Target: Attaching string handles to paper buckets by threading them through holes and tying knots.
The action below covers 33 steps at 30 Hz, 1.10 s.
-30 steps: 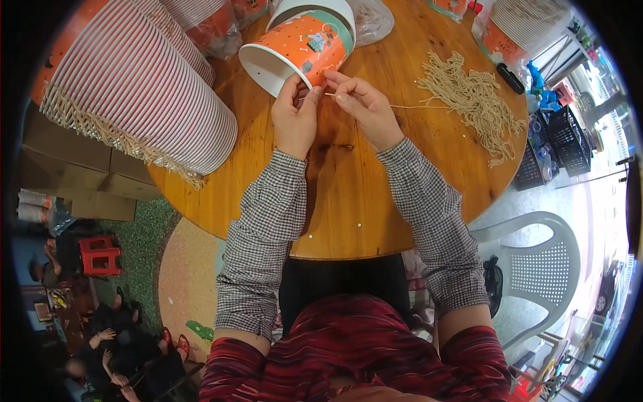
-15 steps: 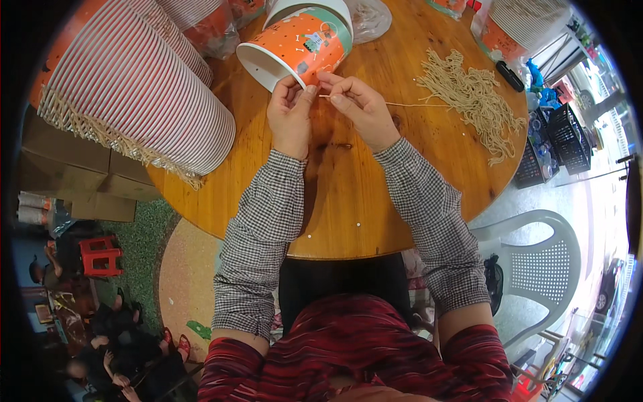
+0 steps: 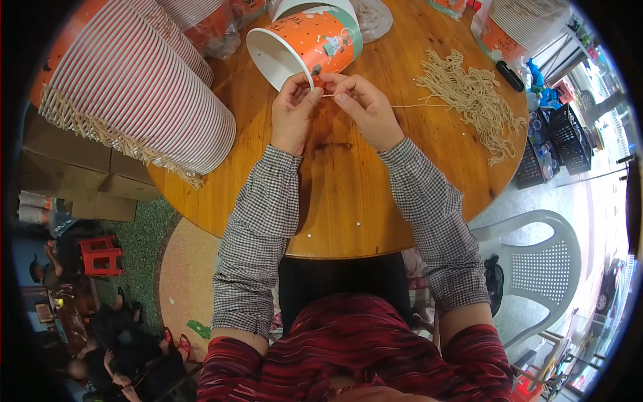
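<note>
An orange and green paper bucket (image 3: 318,41) with a white rim lies tilted on its side on the round wooden table, its mouth facing left and toward me. My left hand (image 3: 292,120) is closed on the rim, thumb outside, other fingers partly hidden. Beside it my right hand (image 3: 370,112) pinches a thin beige cord (image 3: 422,105) right at the bucket's edge. That cord trails right to a loose heap of beige cords (image 3: 469,100). Whether its end passes through the bucket wall is hidden by my fingers.
A long nested stack of buckets (image 3: 144,87) with cord handles lies at the left. More bagged buckets (image 3: 509,30) stand at the back right, near a small black object (image 3: 510,76). A white plastic chair (image 3: 536,268) is at the right, and people sit at the lower left.
The bucket has shifted a little right and turned slightly, with my left hand moving along. My right fingers have come closer to the left ones at the rim.
</note>
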Available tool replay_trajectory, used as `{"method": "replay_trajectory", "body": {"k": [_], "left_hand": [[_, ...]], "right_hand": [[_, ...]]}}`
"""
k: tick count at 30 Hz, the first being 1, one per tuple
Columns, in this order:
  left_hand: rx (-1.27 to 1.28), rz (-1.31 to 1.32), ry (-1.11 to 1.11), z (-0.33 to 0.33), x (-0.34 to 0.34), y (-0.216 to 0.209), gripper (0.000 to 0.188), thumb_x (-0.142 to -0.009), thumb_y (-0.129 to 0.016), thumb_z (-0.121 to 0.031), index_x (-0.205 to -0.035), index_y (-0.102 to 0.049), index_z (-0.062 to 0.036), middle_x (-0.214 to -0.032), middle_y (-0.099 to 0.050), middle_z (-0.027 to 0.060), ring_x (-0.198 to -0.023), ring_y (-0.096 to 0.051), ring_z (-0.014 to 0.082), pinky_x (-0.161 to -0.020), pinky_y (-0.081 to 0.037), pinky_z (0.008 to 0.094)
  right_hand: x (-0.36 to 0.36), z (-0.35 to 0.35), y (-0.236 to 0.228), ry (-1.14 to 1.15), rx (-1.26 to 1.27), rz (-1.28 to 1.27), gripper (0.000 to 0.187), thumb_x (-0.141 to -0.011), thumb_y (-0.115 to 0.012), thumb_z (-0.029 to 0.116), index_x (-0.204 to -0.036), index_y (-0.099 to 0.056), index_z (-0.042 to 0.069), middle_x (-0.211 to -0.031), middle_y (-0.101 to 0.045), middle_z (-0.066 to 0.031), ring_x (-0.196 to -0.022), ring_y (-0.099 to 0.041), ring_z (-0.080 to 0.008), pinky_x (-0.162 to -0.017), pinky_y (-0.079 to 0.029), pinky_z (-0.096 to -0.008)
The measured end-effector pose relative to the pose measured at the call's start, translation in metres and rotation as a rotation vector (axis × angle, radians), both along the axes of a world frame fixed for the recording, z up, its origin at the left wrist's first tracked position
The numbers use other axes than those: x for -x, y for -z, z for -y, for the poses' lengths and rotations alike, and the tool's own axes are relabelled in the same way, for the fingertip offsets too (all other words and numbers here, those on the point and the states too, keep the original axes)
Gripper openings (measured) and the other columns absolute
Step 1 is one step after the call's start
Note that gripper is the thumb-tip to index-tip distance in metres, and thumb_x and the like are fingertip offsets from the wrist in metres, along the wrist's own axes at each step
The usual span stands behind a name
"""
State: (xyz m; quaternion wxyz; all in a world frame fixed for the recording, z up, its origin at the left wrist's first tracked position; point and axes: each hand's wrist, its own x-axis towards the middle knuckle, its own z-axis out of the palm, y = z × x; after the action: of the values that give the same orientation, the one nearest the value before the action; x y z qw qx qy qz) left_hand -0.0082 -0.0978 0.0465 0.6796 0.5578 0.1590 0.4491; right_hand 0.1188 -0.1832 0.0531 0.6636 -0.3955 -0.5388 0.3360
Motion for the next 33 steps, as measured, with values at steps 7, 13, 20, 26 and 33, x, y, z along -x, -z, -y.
{"method": "replay_trajectory", "body": {"k": [7, 13, 20, 26, 33], "left_hand": [[-0.014, 0.0, 0.01, -0.002, 0.0, -0.001, 0.027, -0.086, -0.058, 0.002, -0.111, -0.052, 0.0003, -0.104, -0.058, 0.0049, -0.097, -0.055, 0.0132, -0.088, -0.045, 0.0263], [-0.037, -0.033, 0.033, 0.0, -0.005, 0.001, 0.025, -0.085, -0.057, 0.003, -0.109, -0.052, -0.0002, -0.103, -0.058, 0.0045, -0.097, -0.055, 0.013, -0.088, -0.045, 0.0256], [-0.029, -0.039, -0.028, 0.001, -0.003, 0.003, 0.023, -0.086, -0.057, 0.003, -0.108, -0.052, -0.0006, -0.104, -0.058, 0.0049, -0.097, -0.055, 0.0125, -0.087, -0.045, 0.025], [-0.035, -0.009, 0.033, 0.004, -0.01, 0.007, 0.022, -0.085, -0.057, 0.005, -0.105, -0.05, -0.0004, -0.101, -0.057, 0.0052, -0.095, -0.056, 0.0127, -0.084, -0.047, 0.0246], [-0.068, -0.036, 0.016, 0.002, -0.01, 0.011, 0.025, -0.085, -0.057, 0.006, -0.107, -0.047, -0.0003, -0.102, -0.057, 0.0078, -0.095, -0.057, 0.0138, -0.084, -0.048, 0.0256]], "right_hand": [[0.0, -0.001, 0.0, 0.043, -0.005, 0.081, 0.004, -0.092, -0.049, 0.006, -0.093, -0.049, 0.002, -0.116, -0.056, -0.0084, -0.097, -0.054, -0.0115, -0.088, -0.044, -0.0267], [-0.013, -0.002, 0.006, 0.007, 0.125, -0.171, 0.007, -0.093, -0.048, 0.009, -0.097, -0.049, 0.003, -0.106, -0.062, -0.0075, -0.098, -0.056, -0.0119, -0.089, -0.045, -0.0276], [0.0, -0.002, -0.001, 0.019, 0.092, -0.357, 0.009, -0.093, -0.05, 0.009, -0.098, -0.052, 0.001, -0.108, -0.062, -0.0081, -0.092, -0.057, -0.0105, -0.084, -0.048, -0.0277], [0.006, -0.009, 0.011, 0.32, 0.067, -0.136, 0.01, -0.087, -0.058, 0.007, -0.093, -0.057, -0.002, -0.095, -0.063, -0.0056, -0.08, -0.058, -0.0085, -0.072, -0.049, -0.023], [0.007, -0.011, 0.014, 0.39, 0.081, -0.138, 0.01, -0.085, -0.06, 0.007, -0.09, -0.058, -0.003, -0.083, -0.063, -0.0042, -0.073, -0.058, -0.0076, -0.066, -0.048, -0.0223]]}}
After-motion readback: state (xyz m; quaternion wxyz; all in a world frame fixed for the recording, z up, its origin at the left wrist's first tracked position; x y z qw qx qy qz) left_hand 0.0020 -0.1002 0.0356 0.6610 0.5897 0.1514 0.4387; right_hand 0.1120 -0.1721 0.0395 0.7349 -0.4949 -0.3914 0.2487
